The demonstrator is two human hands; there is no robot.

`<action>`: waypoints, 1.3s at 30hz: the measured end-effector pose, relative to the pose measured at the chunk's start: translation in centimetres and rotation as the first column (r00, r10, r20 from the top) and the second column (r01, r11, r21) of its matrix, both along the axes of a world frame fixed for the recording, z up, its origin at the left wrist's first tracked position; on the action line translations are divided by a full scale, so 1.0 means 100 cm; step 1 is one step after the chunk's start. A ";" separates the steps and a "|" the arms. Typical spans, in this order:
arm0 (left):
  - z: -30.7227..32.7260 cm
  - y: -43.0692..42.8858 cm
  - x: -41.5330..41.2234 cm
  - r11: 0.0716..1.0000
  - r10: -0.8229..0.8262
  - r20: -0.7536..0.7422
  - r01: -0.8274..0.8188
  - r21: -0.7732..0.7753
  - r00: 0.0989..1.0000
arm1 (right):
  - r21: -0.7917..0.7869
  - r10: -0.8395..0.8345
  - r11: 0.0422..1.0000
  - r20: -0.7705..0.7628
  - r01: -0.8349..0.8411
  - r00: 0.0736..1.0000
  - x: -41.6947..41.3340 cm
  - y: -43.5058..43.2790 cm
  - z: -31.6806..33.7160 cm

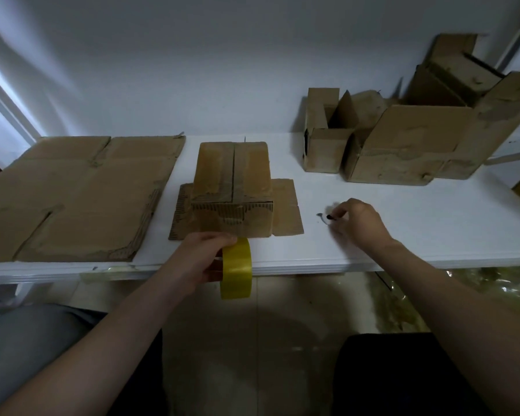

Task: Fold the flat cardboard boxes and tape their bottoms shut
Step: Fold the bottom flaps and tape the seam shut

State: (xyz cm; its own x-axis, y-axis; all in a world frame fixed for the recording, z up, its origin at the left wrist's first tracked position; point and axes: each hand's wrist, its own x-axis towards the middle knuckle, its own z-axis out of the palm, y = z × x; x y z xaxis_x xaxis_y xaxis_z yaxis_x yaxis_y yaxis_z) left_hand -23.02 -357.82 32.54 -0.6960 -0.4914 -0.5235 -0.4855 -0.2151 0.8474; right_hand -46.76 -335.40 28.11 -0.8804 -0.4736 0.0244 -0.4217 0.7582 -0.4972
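A: Where's the box sitting?
B: Folded box [233, 190] is standing mid-tabletop [403, 235] with its closed flaps facing up. A seam is running down the middle and yellowish tape is covering the top. Its other flaps are splaying flat on the tabletop around it.
A: Left grip?
B: Left grip [204, 253] is holding the yellow tape roll [236, 268] with fingers curling round it, at the near edge just in front of the box. The roll is hanging partly past the edge.
A: Right?
B: Right grip [360, 223] is pinching a small dark item [330, 217] down at the tabletop, right of the box and apart from it. It's blurring, can't tell what it is. A grey smudge [320, 217] is sitting just beside its tip.
A: Other cardboard?
B: Flat cardboard sheet [78, 196] is lying on the left, near the box. Open boxes [403, 145] are standing back right by the wall.
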 end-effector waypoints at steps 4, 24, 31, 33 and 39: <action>-0.001 -0.001 0.001 1.000 0.016 0.008 -0.016 0.021 1.000 | -0.007 -0.065 0.998 0.210 0.068 0.976 0.007 -0.003 0.002; 0.003 0.000 0.007 0.998 -0.039 -0.045 0.041 0.052 0.998 | 0.164 0.607 0.771 -0.481 -0.615 0.633 0.096 -0.105 0.068; -0.001 -0.002 0.007 0.999 -0.042 -0.034 0.043 0.032 0.999 | 0.249 0.624 0.768 -0.503 -0.591 0.599 0.097 -0.114 0.068; -0.002 -0.002 0.007 0.998 -0.051 -0.034 0.052 0.028 0.998 | 0.269 0.626 0.767 -0.511 -0.583 0.589 0.099 -0.115 0.066; -0.003 -0.002 0.006 0.998 -0.046 -0.033 0.047 0.048 0.998 | 0.353 0.631 0.771 -0.536 -0.530 0.561 0.103 -0.120 0.063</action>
